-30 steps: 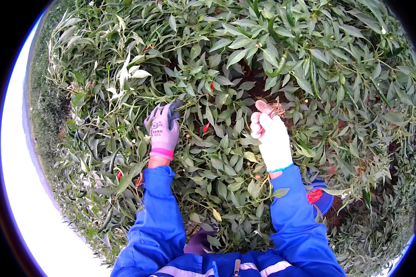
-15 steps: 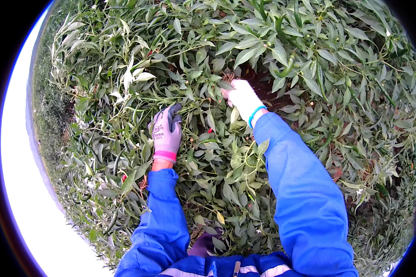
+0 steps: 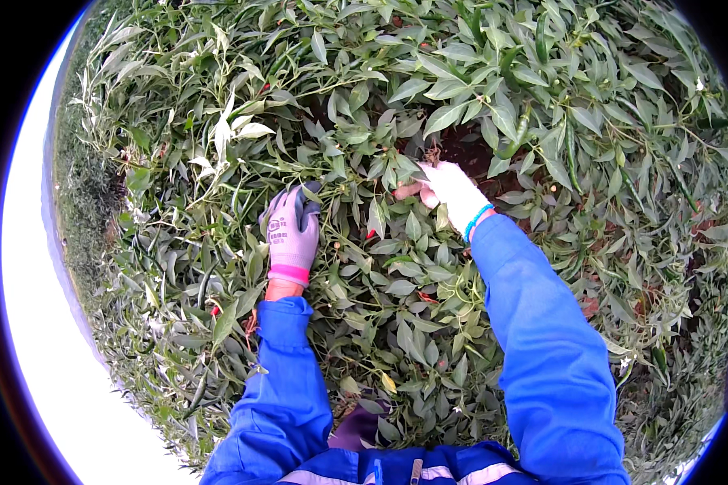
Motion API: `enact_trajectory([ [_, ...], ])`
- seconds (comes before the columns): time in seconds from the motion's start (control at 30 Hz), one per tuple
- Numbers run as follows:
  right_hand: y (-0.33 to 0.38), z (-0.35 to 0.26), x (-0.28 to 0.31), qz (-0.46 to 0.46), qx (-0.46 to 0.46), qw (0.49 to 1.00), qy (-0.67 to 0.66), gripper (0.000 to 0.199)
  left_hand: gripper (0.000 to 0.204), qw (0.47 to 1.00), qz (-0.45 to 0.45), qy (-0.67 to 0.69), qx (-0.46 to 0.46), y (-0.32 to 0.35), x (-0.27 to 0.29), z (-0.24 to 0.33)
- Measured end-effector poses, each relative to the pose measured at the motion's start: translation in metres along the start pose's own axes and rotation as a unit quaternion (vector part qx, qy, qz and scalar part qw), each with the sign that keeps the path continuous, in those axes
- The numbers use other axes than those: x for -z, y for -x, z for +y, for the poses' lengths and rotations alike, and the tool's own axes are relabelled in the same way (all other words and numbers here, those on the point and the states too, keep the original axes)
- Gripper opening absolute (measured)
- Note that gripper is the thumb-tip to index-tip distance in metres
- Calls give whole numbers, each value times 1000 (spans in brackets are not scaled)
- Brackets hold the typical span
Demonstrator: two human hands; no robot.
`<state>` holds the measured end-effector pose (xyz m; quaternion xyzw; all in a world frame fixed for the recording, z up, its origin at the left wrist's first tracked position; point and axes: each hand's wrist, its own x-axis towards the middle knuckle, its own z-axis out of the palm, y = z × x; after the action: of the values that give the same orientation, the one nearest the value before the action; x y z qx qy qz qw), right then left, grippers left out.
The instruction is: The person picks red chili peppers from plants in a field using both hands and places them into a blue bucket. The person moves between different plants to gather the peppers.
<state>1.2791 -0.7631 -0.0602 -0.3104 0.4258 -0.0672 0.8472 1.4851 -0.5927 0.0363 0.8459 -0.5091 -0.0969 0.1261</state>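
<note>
My left hand (image 3: pixel 291 230), in a lilac glove with dark grey fingers and a pink cuff, sits curled among the leaves of the chilli pepper plants (image 3: pixel 412 331). Whatever lies inside its fingers is hidden. My right hand (image 3: pixel 453 194) wears a white glove and a blue wristband, with bare fingertips showing. From its upper side sticks a dry brown tuft (image 3: pixel 433 153), like withered stalks or roots, and the hand is closed about its base. Just left of and below those fingers, a red chilli tip (image 3: pixel 371 234) peeks out of the foliage.
Green chillies hang at the upper right, among them a pale one (image 3: pixel 522 128) and a long dark one (image 3: pixel 573 153). Dark soil (image 3: pixel 467 153) shows in a gap beyond my right hand. Another red chilli (image 3: pixel 216 310) lies near my left sleeve.
My right hand has shifted right and slightly nearer, and the brown tuft has moved along with it. My left hand stays in nearly the same place.
</note>
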Motion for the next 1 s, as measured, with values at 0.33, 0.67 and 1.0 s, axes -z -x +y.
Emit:
enact_trajectory([
  [0.33,45,7,-56,97,294,816,488,23,27,998,8,57,17,0,0,1],
  [0.67,-8,5,-40,129,407,517,742,11,25,998,35,43,-1,1,-7,-2],
  [1.0,-8,-3,-4,109,99,698,700,22,27,999,38,32,-4,2,-8,-7],
])
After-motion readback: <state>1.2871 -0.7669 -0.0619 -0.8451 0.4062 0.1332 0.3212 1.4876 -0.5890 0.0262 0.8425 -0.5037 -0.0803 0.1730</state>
